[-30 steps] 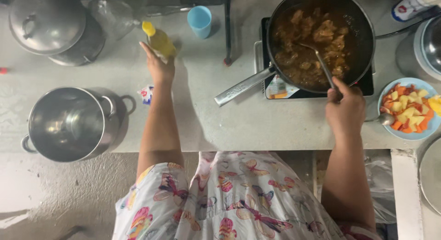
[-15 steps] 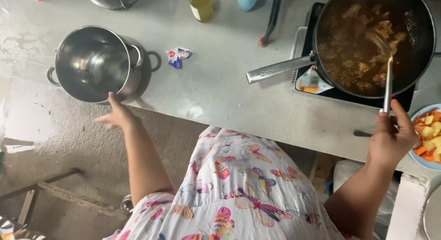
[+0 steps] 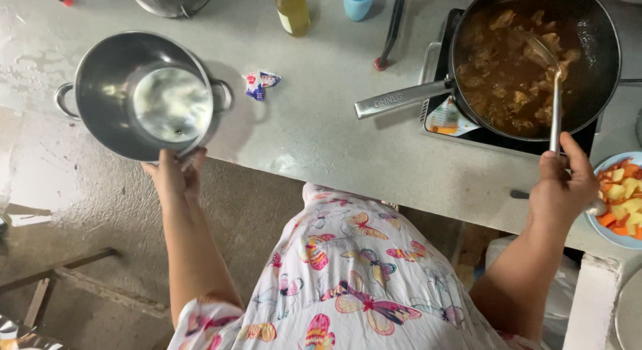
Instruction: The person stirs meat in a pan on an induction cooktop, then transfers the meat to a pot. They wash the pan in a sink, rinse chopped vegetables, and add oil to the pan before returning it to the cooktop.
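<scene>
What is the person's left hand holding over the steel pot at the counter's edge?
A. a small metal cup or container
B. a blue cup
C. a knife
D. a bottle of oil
A. The left hand grips a small metal container, blurred, above the open steel pot; the oil bottle and blue cup stand untouched farther back on the counter.

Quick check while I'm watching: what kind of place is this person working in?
Most likely a simple home kitchen. A dark pan of brown stew sits on a single-burner cooktop on a grey countertop, a steel pot stands at its edge, and a bowl of cut vegetables waits nearby.
</scene>
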